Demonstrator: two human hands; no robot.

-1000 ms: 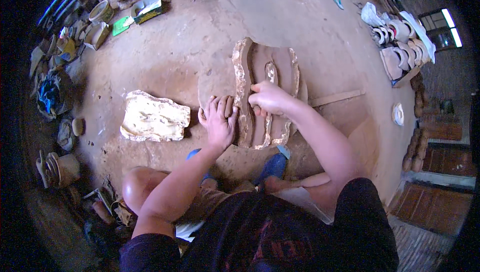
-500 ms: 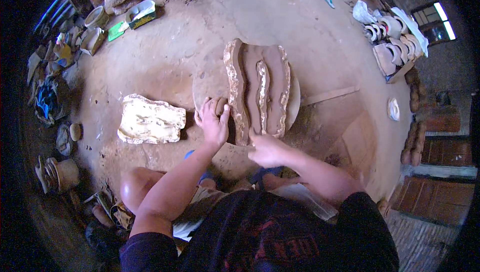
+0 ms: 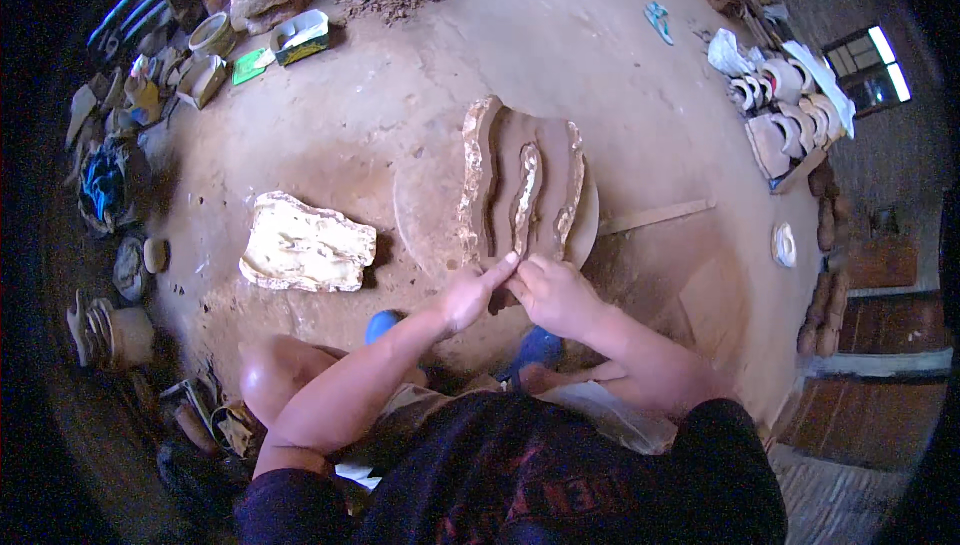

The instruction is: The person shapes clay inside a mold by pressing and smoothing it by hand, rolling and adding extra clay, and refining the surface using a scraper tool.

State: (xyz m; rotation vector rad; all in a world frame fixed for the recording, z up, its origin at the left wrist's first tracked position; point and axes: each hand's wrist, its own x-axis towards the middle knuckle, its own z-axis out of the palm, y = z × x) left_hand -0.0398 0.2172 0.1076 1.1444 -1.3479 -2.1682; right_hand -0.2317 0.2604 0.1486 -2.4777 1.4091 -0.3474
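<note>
Brown clay (image 3: pixel 511 170) lines the wavy mould (image 3: pixel 475 183), which lies on the round board (image 3: pixel 425 207); your left hand (image 3: pixel 470 298) and right hand (image 3: pixel 556 297) meet at the mould's near end, left thumb stretched toward the right hand, your other fingers bent; whether they are clamped on any clay, I cannot tell; the cream-coloured slab (image 3: pixel 308 245) lies well left of the mould, the wooden strip (image 3: pixel 660 216) to its right.

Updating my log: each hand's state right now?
Left hand: partly curled at the near end of the clay-lined mould; hold cannot be told.
Right hand: curled beside the left; hold cannot be told.
</note>
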